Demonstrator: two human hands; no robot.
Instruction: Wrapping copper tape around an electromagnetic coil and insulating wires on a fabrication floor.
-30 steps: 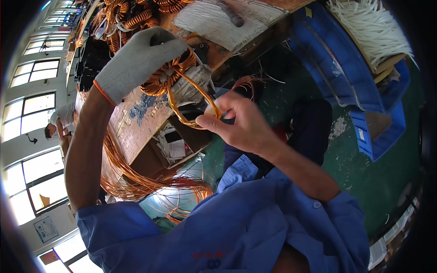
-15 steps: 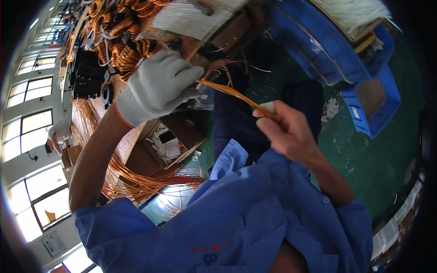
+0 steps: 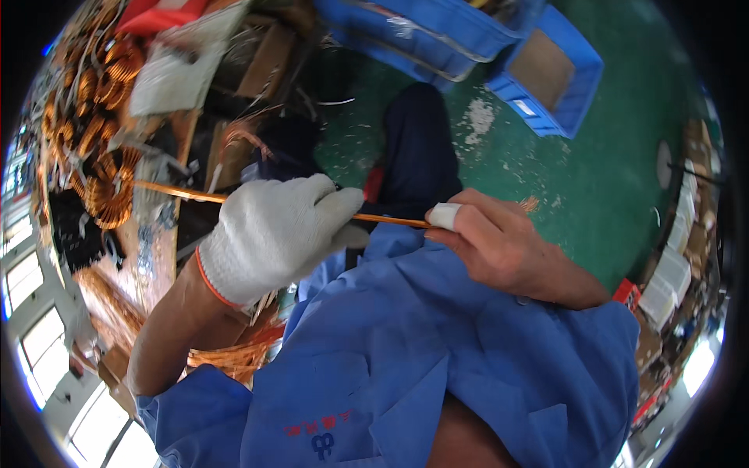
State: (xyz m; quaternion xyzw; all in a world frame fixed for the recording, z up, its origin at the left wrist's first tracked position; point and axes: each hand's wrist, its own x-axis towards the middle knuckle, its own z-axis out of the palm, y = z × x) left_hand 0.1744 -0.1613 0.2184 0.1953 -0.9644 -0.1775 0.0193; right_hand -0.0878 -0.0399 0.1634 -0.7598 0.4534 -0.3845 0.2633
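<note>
Running along the left of the head view, a worn wooden counter [image 3: 162,253] carries toroidal copper coils [image 3: 118,66]; a green floor [image 3: 616,203], flecked with white, spreads to the right beneath a blue plastic bin [image 3: 576,93]. Windows [image 3: 43,347] appear at lower left. A straight bundle of copper wire [image 3: 181,193] extends from a wound coil [image 3: 108,195] on the counter to both hands. The gloved left hand [image 3: 281,234] is closed around its middle; the bare right hand [image 3: 499,238], a white wrap [image 3: 444,216] on one finger, pinches it farther right.
</note>
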